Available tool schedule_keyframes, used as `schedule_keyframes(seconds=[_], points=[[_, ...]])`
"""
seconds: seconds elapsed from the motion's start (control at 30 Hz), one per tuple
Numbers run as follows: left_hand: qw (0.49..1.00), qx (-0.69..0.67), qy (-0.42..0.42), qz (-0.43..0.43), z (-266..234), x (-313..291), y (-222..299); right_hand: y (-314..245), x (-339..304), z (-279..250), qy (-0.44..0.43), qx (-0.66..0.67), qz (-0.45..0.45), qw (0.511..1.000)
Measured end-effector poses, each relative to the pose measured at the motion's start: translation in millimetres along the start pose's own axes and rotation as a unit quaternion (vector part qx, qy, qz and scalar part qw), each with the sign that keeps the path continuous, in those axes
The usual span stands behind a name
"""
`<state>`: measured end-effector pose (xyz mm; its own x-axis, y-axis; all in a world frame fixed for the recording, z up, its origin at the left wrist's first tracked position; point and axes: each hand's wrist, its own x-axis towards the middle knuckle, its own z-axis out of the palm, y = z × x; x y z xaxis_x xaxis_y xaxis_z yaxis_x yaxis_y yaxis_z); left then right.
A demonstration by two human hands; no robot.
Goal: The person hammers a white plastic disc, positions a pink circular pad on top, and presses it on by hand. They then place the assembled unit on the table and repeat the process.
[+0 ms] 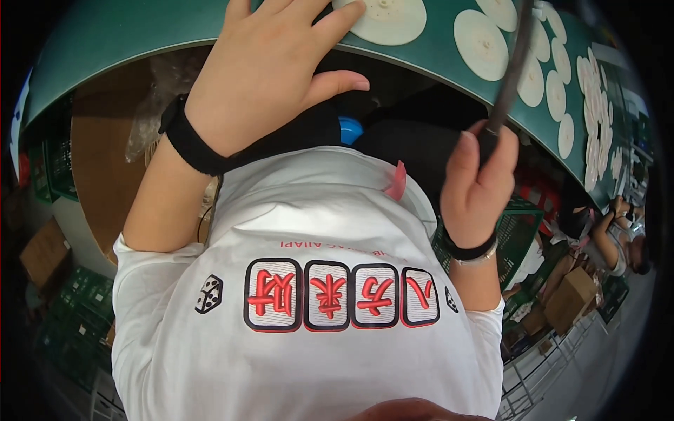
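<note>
My left hand [263, 74] is at the near edge of the green table, palm down with fingers spread and thumb out. Its index fingertip touches a round cream-white disc [393, 19], which has a small raised hub and is cut off by the top of the picture. The other fingertips run out of view. My right hand [481, 182] is closed around the black grip of a long, dark, rod-shaped tool [514, 70]. The tool's shaft points up over the table, and its far end is out of view, so its exact kind cannot be told.
More white discs [481, 45] lie spread on the green tabletop [133, 28] toward the right, with a denser group [595, 116] farther along. Green crates [521, 228] and cardboard boxes [570, 293] stand below at the right. Another person [618, 238] is at the far right.
</note>
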<state>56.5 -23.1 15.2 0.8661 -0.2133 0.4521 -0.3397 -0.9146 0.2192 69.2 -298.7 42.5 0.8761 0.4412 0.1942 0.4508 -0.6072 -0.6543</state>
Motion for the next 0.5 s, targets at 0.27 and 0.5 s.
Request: schedule_keyframes(seconds=[0.27,0.5], points=[[0.947,-0.011,0.303,0.101,58.1,-14.5,-8.9,-9.2,-0.9,10.7,-0.052,-0.011,0.02,0.998],[0.985,-0.034,-0.127,-0.109,-44.5,5.2,55.9,2.9,10.2,17.0,-0.11,-0.117,0.007,0.987]])
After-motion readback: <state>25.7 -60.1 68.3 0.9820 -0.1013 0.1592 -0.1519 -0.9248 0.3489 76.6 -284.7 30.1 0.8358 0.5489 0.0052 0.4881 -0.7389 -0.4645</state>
